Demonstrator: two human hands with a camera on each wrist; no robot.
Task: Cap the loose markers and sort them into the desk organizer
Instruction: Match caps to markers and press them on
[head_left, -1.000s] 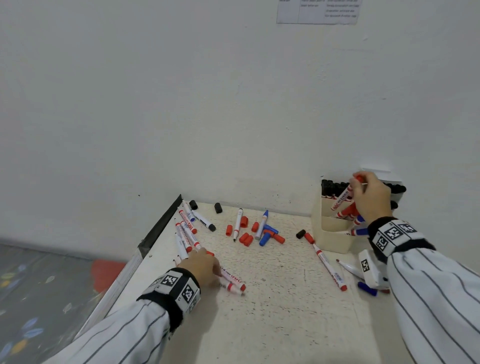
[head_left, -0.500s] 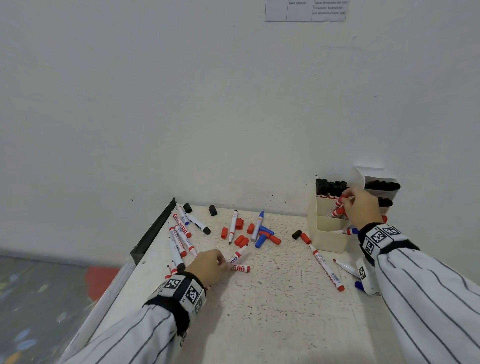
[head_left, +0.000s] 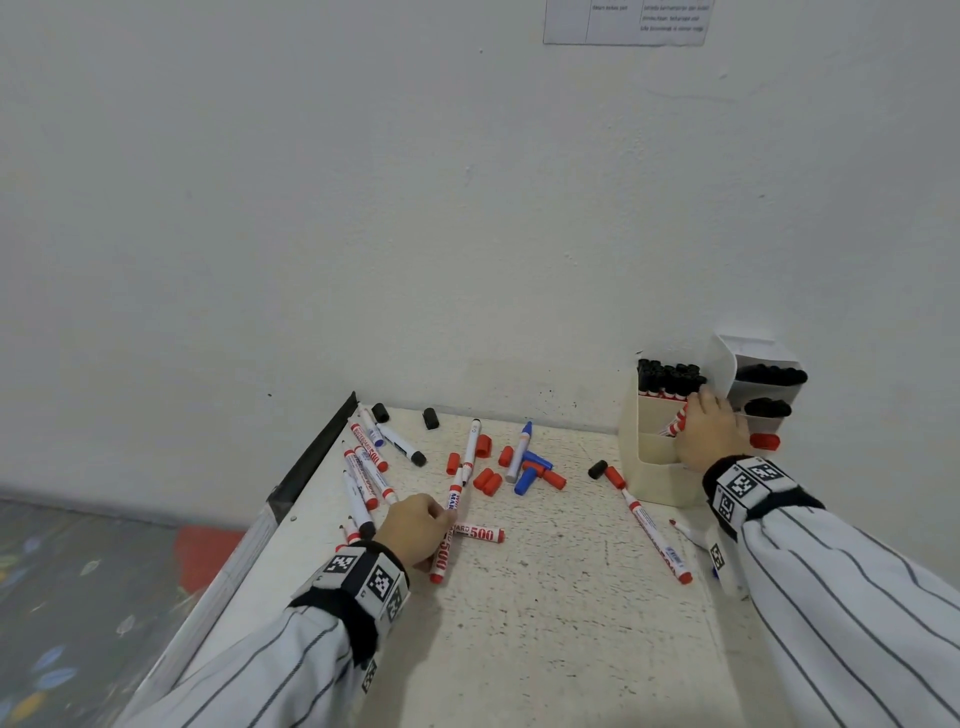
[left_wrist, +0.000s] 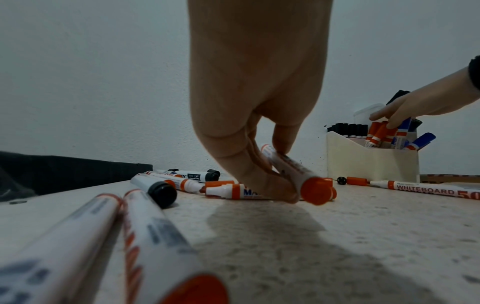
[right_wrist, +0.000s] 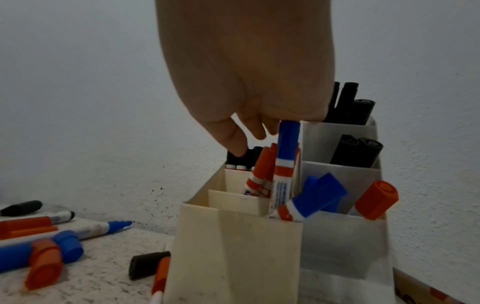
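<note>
the left hand (head_left: 415, 527) is pinching a red-capped marker (left_wrist: 293, 172) between thumb and fingers, lifting its near end off the worktop (head_left: 545, 623) while the far end is tilting down among the loose markers; the right hand (head_left: 709, 434) is hovering over the cream desk organizer (head_left: 657, 480) at the far right, fingers loosely spread above the red markers (right_wrist: 261, 172) in a middle compartment, seemingly gripping nothing; to do this well, i would judge the left grip should be closing nearer the barrel's middle so the marker is not swinging, checking the cap is seated before passing it across, and feeding it in beside the other reds rather than the blues or blacks; readable writing: "whiteboard" and "50" on a marker at the right (left_wrist: 426, 190), "500" on one lying just right of the left hand (head_left: 480, 533), a partial "ma" on another (left_wrist: 233, 192); the wall notice (head_left: 626, 21) is too small to read.
</note>
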